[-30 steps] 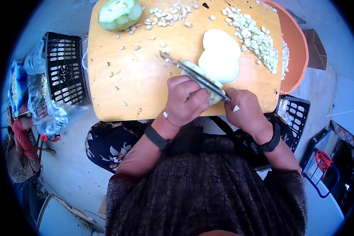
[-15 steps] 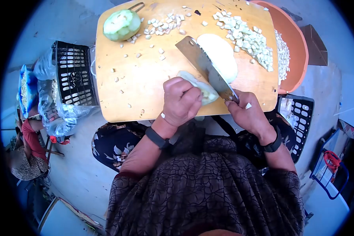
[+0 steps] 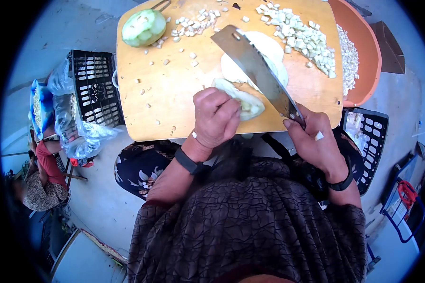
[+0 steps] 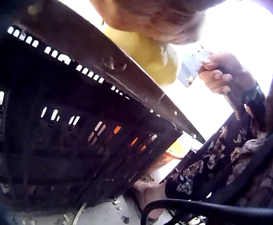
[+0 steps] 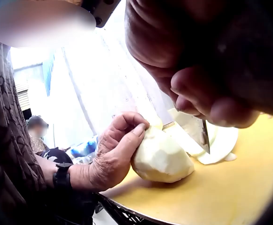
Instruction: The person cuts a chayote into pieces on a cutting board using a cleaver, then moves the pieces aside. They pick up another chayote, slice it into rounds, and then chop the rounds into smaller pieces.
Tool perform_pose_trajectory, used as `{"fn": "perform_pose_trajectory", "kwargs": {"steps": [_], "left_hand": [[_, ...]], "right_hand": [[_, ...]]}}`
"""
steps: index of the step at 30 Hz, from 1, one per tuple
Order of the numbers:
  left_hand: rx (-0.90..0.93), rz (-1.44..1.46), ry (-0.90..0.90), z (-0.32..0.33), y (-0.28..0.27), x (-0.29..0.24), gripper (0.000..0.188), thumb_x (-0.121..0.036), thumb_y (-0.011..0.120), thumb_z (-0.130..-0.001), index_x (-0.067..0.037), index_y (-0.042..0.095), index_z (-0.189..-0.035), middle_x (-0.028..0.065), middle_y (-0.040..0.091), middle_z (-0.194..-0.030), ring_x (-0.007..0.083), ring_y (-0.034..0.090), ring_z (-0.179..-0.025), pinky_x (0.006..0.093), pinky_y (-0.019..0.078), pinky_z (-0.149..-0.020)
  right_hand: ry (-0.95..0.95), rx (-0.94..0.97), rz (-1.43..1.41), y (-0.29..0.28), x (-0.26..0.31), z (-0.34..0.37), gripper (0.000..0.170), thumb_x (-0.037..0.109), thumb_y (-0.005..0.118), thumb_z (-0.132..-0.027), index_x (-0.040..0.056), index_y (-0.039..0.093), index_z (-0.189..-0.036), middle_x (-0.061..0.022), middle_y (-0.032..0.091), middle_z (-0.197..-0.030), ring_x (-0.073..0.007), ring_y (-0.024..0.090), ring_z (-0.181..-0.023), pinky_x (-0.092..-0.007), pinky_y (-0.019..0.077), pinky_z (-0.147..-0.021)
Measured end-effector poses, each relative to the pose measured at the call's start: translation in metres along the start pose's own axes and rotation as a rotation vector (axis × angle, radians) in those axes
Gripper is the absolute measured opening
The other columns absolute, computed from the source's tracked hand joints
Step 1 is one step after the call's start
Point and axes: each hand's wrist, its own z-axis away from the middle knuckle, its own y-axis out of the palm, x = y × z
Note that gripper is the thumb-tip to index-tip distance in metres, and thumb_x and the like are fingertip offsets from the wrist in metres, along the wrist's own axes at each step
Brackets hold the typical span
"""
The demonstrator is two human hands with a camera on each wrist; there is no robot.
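My left hand (image 3: pixel 217 115) grips a large cut piece of a peeled, pale vegetable (image 3: pixel 250 106) near the front edge of the wooden board. In the right wrist view the thumb and fingers hold the top of this piece (image 5: pixel 161 159), which rests on the board. My right hand (image 3: pixel 316 140) holds a cleaver (image 3: pixel 257 66) by its handle, the wide blade slanting to the upper left. Beneath and beside the blade lie several broad white slices (image 3: pixel 230 70). A small white bit sticks to the back of the right hand.
A peeled green vegetable (image 3: pixel 144 28) sits at the board's (image 3: pixel 165 104) far left. Diced cubes (image 3: pixel 307 40) lie at the far right, others farther left. An orange basin (image 3: pixel 368 70) of cubes stands right of the board, a black crate (image 3: pixel 97 87) left. Another person (image 3: pixel 45 181) sits at left.
The cleaver was edge-on against the held piece; it has moved away to the right and now lies over the slices. The slices now spread farther left. My left hand keeps its grip.
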Motion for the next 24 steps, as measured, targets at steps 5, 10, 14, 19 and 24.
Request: {"fn": "perform_pose_trajectory", "kwargs": {"steps": [5, 10, 14, 19, 24], "left_hand": [[-0.061, -0.119, 0.008, -0.003, -0.001, -0.005, 0.036, -0.008, 0.076, -0.063, -0.011, 0.063, -0.096, 0.0047, 0.056, -0.089, 0.0268, 0.055, -0.077, 0.0413, 0.0439, -0.072], [-0.026, 0.396, -0.369, 0.024, 0.006, -0.002, 0.044, -0.015, 0.077, -0.072, -0.010, 0.058, -0.111, 0.0070, 0.060, -0.107, 0.0260, 0.059, -0.094, 0.0415, 0.0483, -0.081], [0.065, 1.129, -0.726, 0.077, 0.024, 0.012, 0.060, -0.021, 0.072, -0.088, -0.005, 0.041, -0.138, 0.0086, 0.056, -0.131, 0.0219, 0.058, -0.117, 0.0383, 0.0500, -0.099], [0.039, 1.158, -0.851, 0.061, 0.017, 0.005, 0.047, -0.012, 0.070, -0.086, -0.004, 0.052, -0.128, 0.0101, 0.059, -0.126, 0.0212, 0.059, -0.116, 0.0363, 0.0517, -0.095], [0.009, 1.314, -0.945, 0.042, 0.009, 0.001, 0.043, -0.012, 0.071, -0.084, -0.002, 0.056, -0.122, 0.0109, 0.061, -0.123, 0.0233, 0.060, -0.116, 0.0390, 0.0536, -0.092]], "right_hand": [[-0.200, -0.085, 0.093, 0.003, 0.008, 0.015, 0.030, 0.000, 0.060, -0.086, -0.0022, 0.063, -0.116, -0.0148, 0.055, -0.063, -0.0192, 0.052, -0.050, -0.0290, 0.0424, -0.053], [-0.324, -0.014, 0.239, 0.000, 0.012, 0.034, 0.047, 0.001, 0.064, -0.076, -0.0010, 0.056, -0.123, -0.0140, 0.059, -0.070, -0.0313, 0.060, -0.059, -0.0397, 0.0463, -0.055], [-0.306, 0.051, 0.322, -0.006, 0.022, 0.042, 0.055, 0.002, 0.066, -0.073, -0.0039, 0.052, -0.126, -0.0131, 0.058, -0.072, -0.0319, 0.059, -0.060, -0.0424, 0.0455, -0.054], [-0.199, 0.091, 0.290, -0.009, 0.033, 0.043, 0.050, -0.008, 0.060, -0.070, -0.0058, 0.055, -0.121, -0.0176, 0.060, -0.074, -0.0346, 0.062, -0.067, -0.0396, 0.0487, -0.061], [-0.165, 0.123, 0.314, -0.013, 0.032, 0.047, 0.049, -0.007, 0.060, -0.071, -0.0062, 0.055, -0.120, -0.0176, 0.060, -0.075, -0.0352, 0.061, -0.067, -0.0410, 0.0484, -0.061]]}}
